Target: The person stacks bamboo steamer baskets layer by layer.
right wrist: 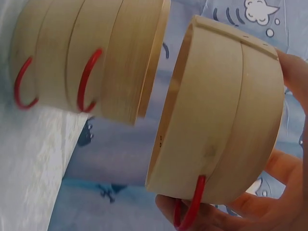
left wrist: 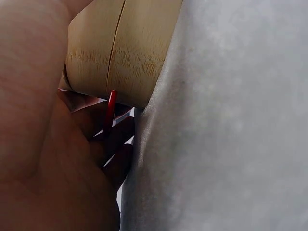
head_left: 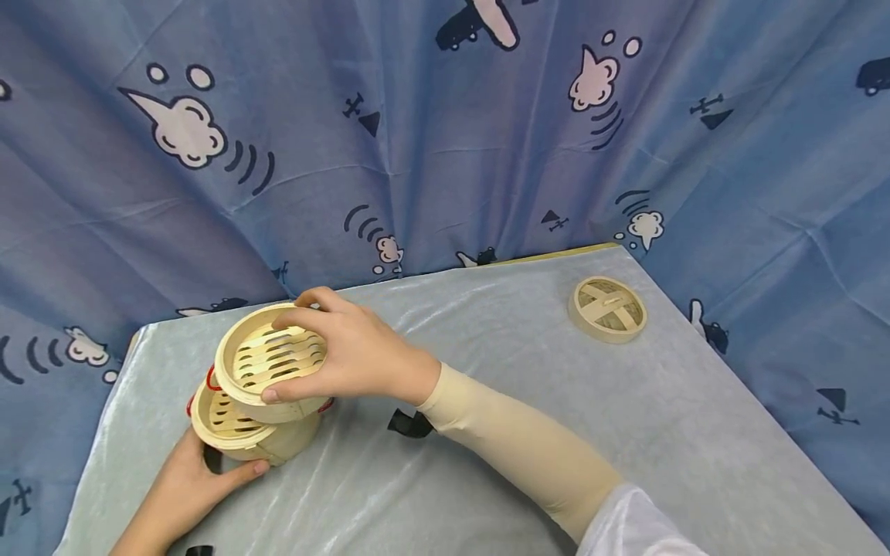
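Note:
My right hand grips a round bamboo steamer basket by its rim, thumb on the near side and fingers at the far side. This basket has a slatted floor and red loop handles. In the right wrist view a gap separates the held basket from a stack of bamboo steamer baskets with red loops. My left hand holds the side of that stack near the table's left end. In the left wrist view, its fingers curl beside the basket wall, partly in shadow.
A round bamboo steamer lid with crossed strips lies at the back right of the cloth-covered table. Behind the table hangs a blue patterned curtain. A black piece shows beside my right wrist.

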`<control>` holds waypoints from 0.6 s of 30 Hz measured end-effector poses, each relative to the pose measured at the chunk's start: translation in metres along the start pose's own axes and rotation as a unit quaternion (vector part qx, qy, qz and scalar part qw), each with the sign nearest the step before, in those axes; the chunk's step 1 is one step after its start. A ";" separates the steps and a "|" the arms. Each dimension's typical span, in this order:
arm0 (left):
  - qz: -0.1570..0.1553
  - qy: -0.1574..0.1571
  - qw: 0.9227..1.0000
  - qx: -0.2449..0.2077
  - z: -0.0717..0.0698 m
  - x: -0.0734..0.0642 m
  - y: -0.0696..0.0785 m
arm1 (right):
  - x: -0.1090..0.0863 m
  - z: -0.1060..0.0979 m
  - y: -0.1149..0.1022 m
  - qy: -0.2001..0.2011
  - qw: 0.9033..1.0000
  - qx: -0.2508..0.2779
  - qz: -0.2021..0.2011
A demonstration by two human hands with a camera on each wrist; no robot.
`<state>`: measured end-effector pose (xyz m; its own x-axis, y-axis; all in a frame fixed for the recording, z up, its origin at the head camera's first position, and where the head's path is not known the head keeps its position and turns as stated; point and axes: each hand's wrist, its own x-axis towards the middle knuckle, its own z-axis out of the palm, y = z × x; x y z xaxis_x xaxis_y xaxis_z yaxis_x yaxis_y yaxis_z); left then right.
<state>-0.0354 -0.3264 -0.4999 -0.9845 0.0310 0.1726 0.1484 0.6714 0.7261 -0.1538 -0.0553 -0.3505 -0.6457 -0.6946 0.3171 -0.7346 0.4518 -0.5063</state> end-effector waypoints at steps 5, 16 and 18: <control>0.005 0.004 1.000 0.002 0.000 0.000 -0.003 | 0.008 0.010 -0.012 -0.003 1.000 -0.011 -0.015; -0.001 -0.004 1.000 -0.014 0.001 0.001 -0.002 | 0.018 0.024 -0.026 -0.018 0.998 -0.051 -0.015; 0.000 -0.002 1.000 -0.014 0.001 0.000 -0.002 | 0.020 0.026 -0.028 -0.020 0.998 -0.057 -0.017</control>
<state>-0.0362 -0.3274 -0.5017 -0.9850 0.0339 0.1689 0.1501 0.6506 0.7444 -0.1410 -0.0964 -0.3513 -0.6133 -0.7309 0.2995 -0.7760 0.4867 -0.4012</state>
